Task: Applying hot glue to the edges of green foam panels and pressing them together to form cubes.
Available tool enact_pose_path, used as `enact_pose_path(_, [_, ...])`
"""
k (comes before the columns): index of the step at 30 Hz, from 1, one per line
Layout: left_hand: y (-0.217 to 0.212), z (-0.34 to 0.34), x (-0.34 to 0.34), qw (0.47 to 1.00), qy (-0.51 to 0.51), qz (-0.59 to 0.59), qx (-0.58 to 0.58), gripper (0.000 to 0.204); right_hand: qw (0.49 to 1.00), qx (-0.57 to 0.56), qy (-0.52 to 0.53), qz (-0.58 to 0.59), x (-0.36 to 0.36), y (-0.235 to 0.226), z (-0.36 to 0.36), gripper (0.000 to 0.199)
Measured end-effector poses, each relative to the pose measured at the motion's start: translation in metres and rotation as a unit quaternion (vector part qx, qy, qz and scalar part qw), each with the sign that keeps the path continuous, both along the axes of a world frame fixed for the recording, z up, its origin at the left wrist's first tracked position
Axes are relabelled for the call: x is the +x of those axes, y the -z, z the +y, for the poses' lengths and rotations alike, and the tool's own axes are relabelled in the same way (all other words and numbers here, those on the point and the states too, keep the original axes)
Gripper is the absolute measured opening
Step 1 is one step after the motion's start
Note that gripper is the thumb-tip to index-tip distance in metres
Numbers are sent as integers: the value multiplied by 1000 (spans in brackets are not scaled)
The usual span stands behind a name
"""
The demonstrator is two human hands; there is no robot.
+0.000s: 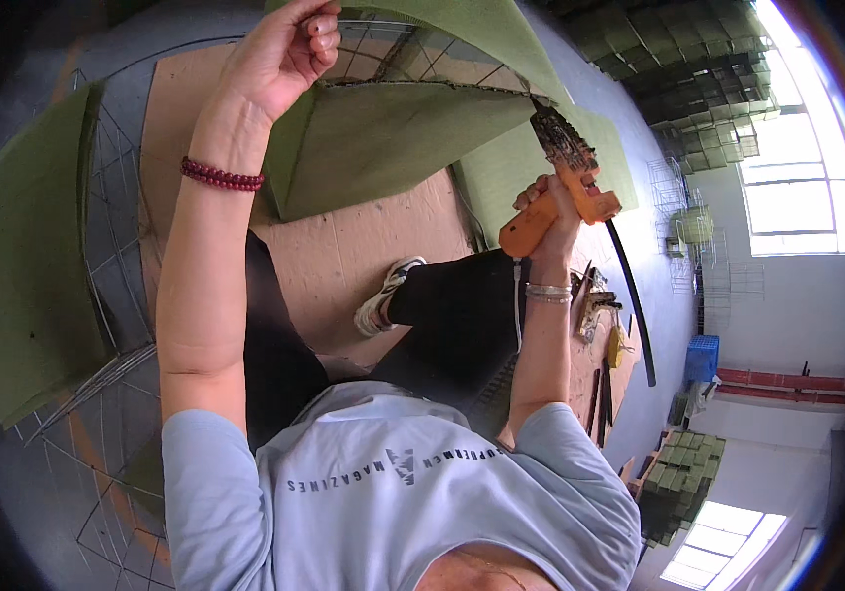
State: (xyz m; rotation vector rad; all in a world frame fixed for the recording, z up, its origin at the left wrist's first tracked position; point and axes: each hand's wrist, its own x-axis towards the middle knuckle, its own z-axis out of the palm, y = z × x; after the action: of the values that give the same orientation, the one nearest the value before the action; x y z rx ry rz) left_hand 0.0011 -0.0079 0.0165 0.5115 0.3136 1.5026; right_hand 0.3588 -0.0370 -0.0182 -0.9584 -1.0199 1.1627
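Observation:
In my right hand (552, 202) is an orange glue gun (531, 225), its nozzle end coated in dark, crusted residue. The nozzle tip touches or nearly touches the glued seam of a green mesh panel (373, 148) on a wire frame (422, 59). A dark brown line of glue runs along that seam. Above it a loose green mesh sheet (481, 30) stands lifted and curved. My left hand (289, 59) is closed at the top edge, its fingertips at the sheet's edge; the picture's border partly hides the pinch.
Brown board (343, 236) lies beneath the work, and my foot (390, 295) rests on it. Another green mesh panel (33, 256) with bare wire frames stands at left. Tools (595, 305) and a black hose (631, 295) lie at right. Stacked green boxes (678, 59) line the wall.

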Motion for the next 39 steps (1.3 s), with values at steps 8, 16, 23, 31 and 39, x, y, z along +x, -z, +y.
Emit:
enact_pose_path(8, [7,4,0,999,21,44,16,21,998,-4,-55,26,-33,-1,-29,16])
enact_pose_path(16, [3,0,3,999,15,43,-4,24,993,-51,-92,55,-53,1,-35,16])
enact_pose_path(23, [3,-1,0,999,11,49,4,21,994,-56,-67,59,-63,-6,-42,17])
enact_pose_path(31, [3,1,1,999,16,40,15,21,991,-29,-99,86,-54,4,-36,17])
enact_pose_path(39, [-11,-2,4,999,-1,45,2,20,994,-30,-104,34,-58,-5,-39,17])
